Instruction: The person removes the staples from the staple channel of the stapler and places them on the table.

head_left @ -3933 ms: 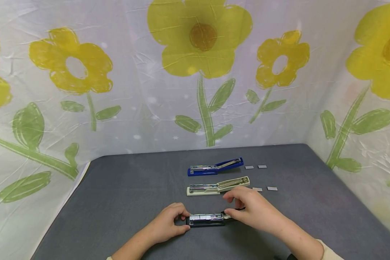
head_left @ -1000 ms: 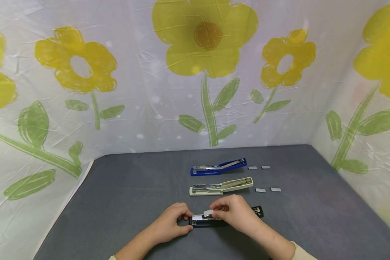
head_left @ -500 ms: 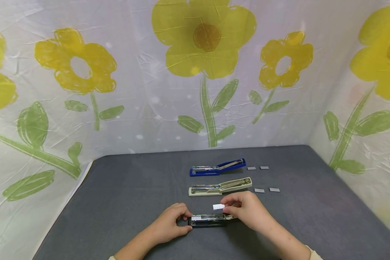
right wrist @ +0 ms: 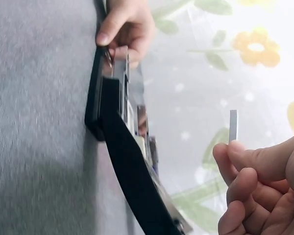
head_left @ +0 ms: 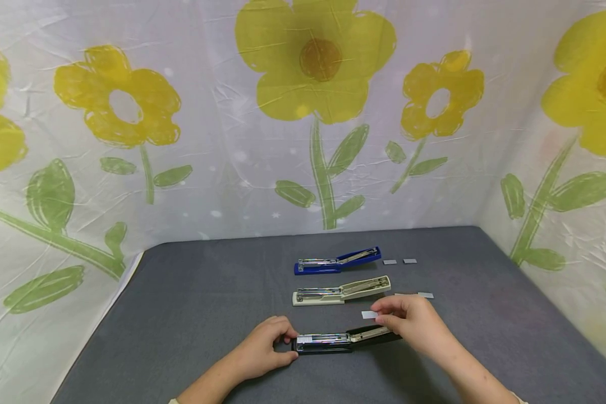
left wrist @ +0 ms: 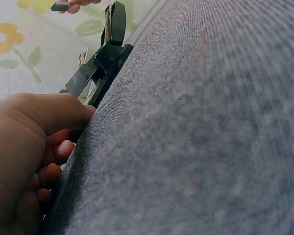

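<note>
A black stapler [head_left: 325, 343] lies opened out on the table, its top arm swung back to the right. My left hand [head_left: 266, 347] grips its left end between thumb and fingers; in the left wrist view the thumb presses at the base's edge. A short strip of staples [head_left: 304, 339] sits at the left end of the stapler's channel. My right hand [head_left: 415, 321] pinches another staple strip [head_left: 369, 315] between thumb and forefinger, above and behind the stapler's top arm. The right wrist view shows that held strip [right wrist: 233, 125] apart from the stapler.
Behind lie a cream stapler [head_left: 317, 295] and a blue stapler [head_left: 317, 266], both opened out. Two staple strips lie to the right of each; beside the blue one is a strip [head_left: 389, 262]. The right hand partly covers one near the cream stapler. A flowered curtain [head_left: 222, 168] borders the grey table [head_left: 192, 292].
My right hand has lifted the staple strip away from the black stapler's channel and carried it right. My left hand keeps its grip on the stapler's end.
</note>
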